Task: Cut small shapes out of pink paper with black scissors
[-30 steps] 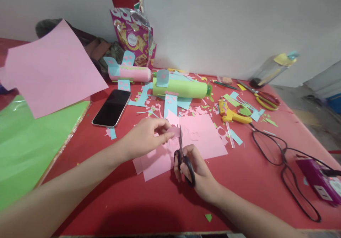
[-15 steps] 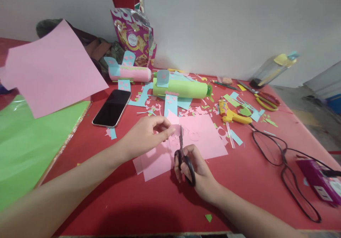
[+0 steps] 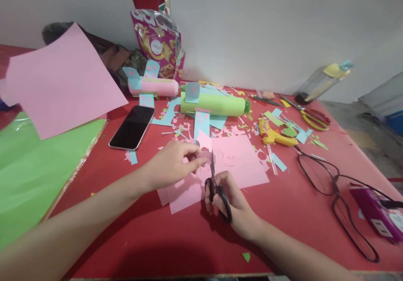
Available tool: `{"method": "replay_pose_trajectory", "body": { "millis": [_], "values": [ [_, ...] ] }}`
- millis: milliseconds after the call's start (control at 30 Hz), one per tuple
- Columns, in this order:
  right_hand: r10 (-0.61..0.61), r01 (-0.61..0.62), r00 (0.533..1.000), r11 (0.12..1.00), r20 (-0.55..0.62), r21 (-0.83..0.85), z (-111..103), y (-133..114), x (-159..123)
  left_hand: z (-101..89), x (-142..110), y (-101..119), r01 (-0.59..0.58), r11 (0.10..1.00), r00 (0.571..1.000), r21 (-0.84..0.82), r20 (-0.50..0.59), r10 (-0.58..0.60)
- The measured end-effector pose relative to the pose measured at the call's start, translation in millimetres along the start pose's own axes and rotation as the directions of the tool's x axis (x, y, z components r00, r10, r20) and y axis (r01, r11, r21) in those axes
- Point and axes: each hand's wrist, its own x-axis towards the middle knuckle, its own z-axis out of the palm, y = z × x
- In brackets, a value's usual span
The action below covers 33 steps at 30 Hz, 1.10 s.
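Between thumb and fingers, my left hand (image 3: 176, 163) pinches a small rounded piece of pink paper (image 3: 205, 157). My right hand (image 3: 234, 203) is wrapped round the black handles of a pair of scissors (image 3: 222, 197). Their blades point away from me and meet the right edge of the piece; I cannot tell how far they are parted. Below both hands lie pink paper sheets (image 3: 248, 159) with small cut shapes on top. Just beyond are a green paper-covered tube with light blue wings (image 3: 217, 105) and a similar pink tube (image 3: 157, 87).
A phone (image 3: 132, 128) lies left of the sheets, near a large pink sheet (image 3: 63, 79) and green sheet (image 3: 37, 167). To the right are a yellow glue gun (image 3: 277, 136), its looped cable (image 3: 335, 188), other scissors (image 3: 315, 119) and a purple box (image 3: 378, 212). Paper scraps litter the red table (image 3: 176, 247).
My left hand has shifted the small pink piece slightly toward me and turned it. The scissors have tilted a little left, with the blades still at the paper.
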Motion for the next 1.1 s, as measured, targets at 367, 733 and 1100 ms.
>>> {"method": "replay_pose_trajectory", "body": {
  "millis": [367, 733, 1100],
  "values": [
    [-0.005, 0.005, 1.0, 1.0, 0.027, 0.002, -1.3, 4.4, -0.6, -8.7, -2.0, 2.8, 0.037, 0.999, 0.998, 0.033, 0.04, -0.038],
    [0.011, -0.01, 0.999, 1.0, 0.036, -0.015, -2.2, 6.6, -0.6, -14.3, -3.2, 5.2, 0.041, 0.999, 0.999, -0.014, -0.002, -0.041],
    [0.032, -0.032, 0.999, 0.999, 0.037, -0.019, -2.2, 7.8, -1.7, -13.6, -2.1, 3.2, 0.054, 0.998, 0.998, -0.009, -0.039, -0.055]
  ]
}}
